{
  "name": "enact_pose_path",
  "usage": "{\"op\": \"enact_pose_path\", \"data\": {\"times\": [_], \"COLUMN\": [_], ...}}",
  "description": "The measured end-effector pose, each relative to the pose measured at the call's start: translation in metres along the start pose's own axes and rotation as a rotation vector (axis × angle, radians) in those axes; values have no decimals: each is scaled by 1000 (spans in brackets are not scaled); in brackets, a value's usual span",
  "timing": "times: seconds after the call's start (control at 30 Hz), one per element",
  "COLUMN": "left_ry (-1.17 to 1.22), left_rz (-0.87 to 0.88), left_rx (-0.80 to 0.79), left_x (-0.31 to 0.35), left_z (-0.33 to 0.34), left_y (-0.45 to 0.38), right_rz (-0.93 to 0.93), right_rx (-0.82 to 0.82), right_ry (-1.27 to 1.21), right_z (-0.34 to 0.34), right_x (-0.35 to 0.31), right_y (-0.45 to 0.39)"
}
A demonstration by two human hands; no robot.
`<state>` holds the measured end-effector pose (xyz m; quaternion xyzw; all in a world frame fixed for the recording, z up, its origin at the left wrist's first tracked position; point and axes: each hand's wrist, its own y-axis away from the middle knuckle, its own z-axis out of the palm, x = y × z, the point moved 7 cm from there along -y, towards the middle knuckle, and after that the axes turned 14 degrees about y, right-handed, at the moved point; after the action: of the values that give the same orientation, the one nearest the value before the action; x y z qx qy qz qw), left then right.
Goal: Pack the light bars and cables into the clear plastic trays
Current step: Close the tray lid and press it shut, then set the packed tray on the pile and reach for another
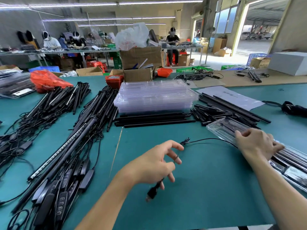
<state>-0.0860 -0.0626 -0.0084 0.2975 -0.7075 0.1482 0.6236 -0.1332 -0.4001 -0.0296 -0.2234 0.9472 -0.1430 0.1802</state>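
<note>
Nearest, the left hand (156, 165) hangs just above the green counter (191, 196) with its fingers (178, 161) loosely curled round a thin black cable (209, 139). The plug (152, 193) dangles below the palm, blurred, so I cannot tell whether it touches the counter. From those fingers the cable runs up and to the right in a shallow arc, with a short frayed-looking tie or wire end just past the forefinger, and then passes under the right hand (256, 144). That hand lies farther to the right, fingers fairly straight and pressing down on the light bars (292, 157) already laid in the open clear tray (227, 128). The tray's long axis slants from the upper left toward the lower right edge of the view, so the cable's free end lies to the left of the tray. The left hand is the one that would probably carry it rightward into the tray while the right steadies the bars. Beyond, loose black bars (154, 119) lie crosswise, with the stack of empty clear trays (154, 97) behind them. To the left are heaps of bars with controllers (63, 185) and tangled leads.
</note>
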Motion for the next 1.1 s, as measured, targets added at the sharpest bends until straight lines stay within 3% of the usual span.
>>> {"op": "enact_pose_path", "data": {"times": [0.13,0.2,0.37,0.5,0.87,1.0,1.1], "left_ry": [-30,-39,-48,-77,-87,-126,-105], "left_rz": [-23,-18,-29,-23,41,-36,17], "left_rx": [-119,-110,-81,-52,164,54,-39], "left_x": [-1,-2,-6,-7,-12,-20,-17], "left_z": [12,14,15,12,3,16,38], "left_y": [5,3,-4,-9,-24,-28,-32], "right_rz": [-122,-193,-26,58,49,0,-36], "right_rx": [-207,-223,-277,-242,-187,-175,-41], "right_ry": [99,173,157,138,143,181,101], "right_z": [6,8,11,12,14,17,7], "right_x": [-6,-9,3,7,9,7,-1], "right_y": [6,14,24,29,3,-6,-6]}}
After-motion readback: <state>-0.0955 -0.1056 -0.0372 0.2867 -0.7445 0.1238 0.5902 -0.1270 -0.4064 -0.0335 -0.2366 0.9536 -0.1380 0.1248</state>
